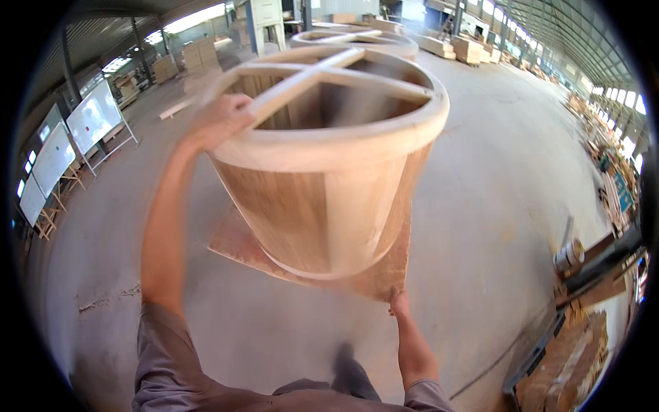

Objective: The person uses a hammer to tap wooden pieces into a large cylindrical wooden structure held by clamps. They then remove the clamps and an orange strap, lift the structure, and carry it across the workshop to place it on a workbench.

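Note:
A large round wooden tub (pixel 309 206) with stave sides stands in front of me on a reddish-brown board (pixel 237 240). Its thick pale rim (pixel 329 151) carries a wooden cross brace (pixel 302 86) over the opening. My left hand (pixel 223 120) is wrapped over the rim at the left, by one end of the brace. Low at the near right, my right hand (pixel 397 301) grips the corner of the board. What lies under the board is hidden. The picture is partly smeared by motion.
Another braced wooden tub (pixel 357 40) stands just beyond. White boards on stands (pixel 96 117) line the left. Stacked timber (pixel 467 49) is at the back. At the right are a roll of tape or wire (pixel 570 255) and a flat brown package (pixel 566 367).

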Tool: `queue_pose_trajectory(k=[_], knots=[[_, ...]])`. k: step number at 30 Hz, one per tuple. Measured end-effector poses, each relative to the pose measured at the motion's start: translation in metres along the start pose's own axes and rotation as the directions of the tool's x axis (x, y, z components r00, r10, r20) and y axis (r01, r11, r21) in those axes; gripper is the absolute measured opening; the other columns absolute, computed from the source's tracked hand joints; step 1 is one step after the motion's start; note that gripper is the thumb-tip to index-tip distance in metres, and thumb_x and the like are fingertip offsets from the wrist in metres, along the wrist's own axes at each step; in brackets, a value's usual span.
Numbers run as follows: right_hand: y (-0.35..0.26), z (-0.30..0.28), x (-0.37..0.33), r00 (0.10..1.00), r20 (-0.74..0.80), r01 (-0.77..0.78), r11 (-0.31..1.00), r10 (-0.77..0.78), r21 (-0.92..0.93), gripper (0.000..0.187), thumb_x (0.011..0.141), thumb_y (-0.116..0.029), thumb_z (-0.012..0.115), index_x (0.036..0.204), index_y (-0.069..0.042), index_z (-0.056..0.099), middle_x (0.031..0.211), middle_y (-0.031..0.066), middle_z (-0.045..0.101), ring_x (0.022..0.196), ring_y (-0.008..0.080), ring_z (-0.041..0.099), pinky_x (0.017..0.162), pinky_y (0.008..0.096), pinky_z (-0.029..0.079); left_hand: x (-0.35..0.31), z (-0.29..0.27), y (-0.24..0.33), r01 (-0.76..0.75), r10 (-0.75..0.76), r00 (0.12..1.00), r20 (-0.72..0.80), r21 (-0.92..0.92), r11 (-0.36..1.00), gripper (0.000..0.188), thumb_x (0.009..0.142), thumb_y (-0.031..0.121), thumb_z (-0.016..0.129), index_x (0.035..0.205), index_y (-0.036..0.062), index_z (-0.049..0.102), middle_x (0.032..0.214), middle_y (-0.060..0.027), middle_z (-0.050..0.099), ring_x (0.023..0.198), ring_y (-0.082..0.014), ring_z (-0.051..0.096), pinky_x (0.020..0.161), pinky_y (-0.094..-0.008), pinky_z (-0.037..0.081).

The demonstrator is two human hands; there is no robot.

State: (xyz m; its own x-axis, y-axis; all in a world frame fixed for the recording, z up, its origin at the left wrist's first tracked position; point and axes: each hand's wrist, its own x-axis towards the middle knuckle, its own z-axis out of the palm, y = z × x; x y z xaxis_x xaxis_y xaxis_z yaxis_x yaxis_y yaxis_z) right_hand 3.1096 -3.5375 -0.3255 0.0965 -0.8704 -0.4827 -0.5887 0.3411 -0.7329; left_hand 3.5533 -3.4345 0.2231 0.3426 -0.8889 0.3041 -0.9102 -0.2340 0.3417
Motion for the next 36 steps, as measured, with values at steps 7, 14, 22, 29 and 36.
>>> queue_pose_trajectory(k=[7, 14, 22, 29, 36], knots=[[-0.121, -0.011, 0.163, 0.999, 0.002, -0.036, 0.999, 0.036, 0.025, 0.054, 0.099, -0.047, 0.046, 0.106, 0.006, 0.056, 0.083, 0.0211, 0.065, 0.053, 0.0308, 0.064, 0.042, 0.04, 0.052, 0.202, 0.073, -0.02, -0.021, 0.029, 0.996, -0.085, 0.098, 0.995, 0.046, 0.081, 0.043, 0.059, 0.112, 0.011, 0.069, 0.107, -0.0126, 0.071, 0.099, -0.0296, 0.066, 0.084, -0.0407, 0.05], [-0.234, -0.023, 0.364, 0.997, -0.058, 0.045, 0.999, -0.044, 0.028, 0.052, 0.1, -0.046, 0.044, 0.114, 0.004, 0.053, 0.087, 0.0212, 0.064, 0.054, 0.0302, 0.064, 0.041, 0.0372, 0.052, 0.433, 0.135, -0.036, 0.04, -0.038, 0.999, -0.025, 0.099, 0.994, 0.044, 0.083, 0.043, 0.059, 0.111, 0.0104, 0.07, 0.1, -0.0124, 0.072, 0.095, -0.0289, 0.067, 0.083, -0.0398, 0.05], [-0.361, -0.044, 0.573, 0.995, -0.015, -0.094, 0.995, 0.095, 0.021, 0.057, 0.097, -0.05, 0.043, 0.118, 0.003, 0.049, 0.088, 0.0203, 0.062, 0.06, 0.0304, 0.066, 0.043, 0.041, 0.054, 0.659, 0.212, -0.049, 0.029, -0.023, 0.997, -0.069, 0.086, 0.996, 0.042, 0.085, 0.044, 0.058, 0.107, 0.0108, 0.07, 0.098, -0.0132, 0.072, 0.095, -0.0318, 0.068, 0.084, -0.0432, 0.05], [-0.384, -0.058, 0.795, 0.974, 0.064, 0.225, 0.957, -0.217, -0.185, 0.059, 0.098, -0.05, 0.045, 0.125, 0.003, 0.044, 0.098, 0.0228, 0.064, 0.064, 0.0331, 0.068, 0.047, 0.041, 0.056, 0.84, 0.278, -0.059, -0.054, 0.054, 0.997, -0.05, 0.001, 0.999, 0.041, 0.083, 0.041, 0.056, 0.101, 0.0074, 0.07, 0.093, -0.0158, 0.071, 0.087, -0.0305, 0.068, 0.078, -0.0414, 0.049], [-0.544, -0.065, 0.982, 0.999, 0.025, -0.031, 0.998, 0.029, 0.058, 0.061, 0.099, -0.049, 0.044, 0.133, 0.001, 0.04, 0.109, 0.0253, 0.063, 0.067, 0.0348, 0.07, 0.048, 0.0408, 0.057, 1.065, 0.347, -0.078, 0.026, -0.027, 0.995, -0.1, -0.006, 1.0, 0.04, 0.082, 0.038, 0.055, 0.106, 0.0089, 0.068, 0.094, -0.0135, 0.07, 0.088, -0.0293, 0.067, 0.079, -0.0385, 0.049]])
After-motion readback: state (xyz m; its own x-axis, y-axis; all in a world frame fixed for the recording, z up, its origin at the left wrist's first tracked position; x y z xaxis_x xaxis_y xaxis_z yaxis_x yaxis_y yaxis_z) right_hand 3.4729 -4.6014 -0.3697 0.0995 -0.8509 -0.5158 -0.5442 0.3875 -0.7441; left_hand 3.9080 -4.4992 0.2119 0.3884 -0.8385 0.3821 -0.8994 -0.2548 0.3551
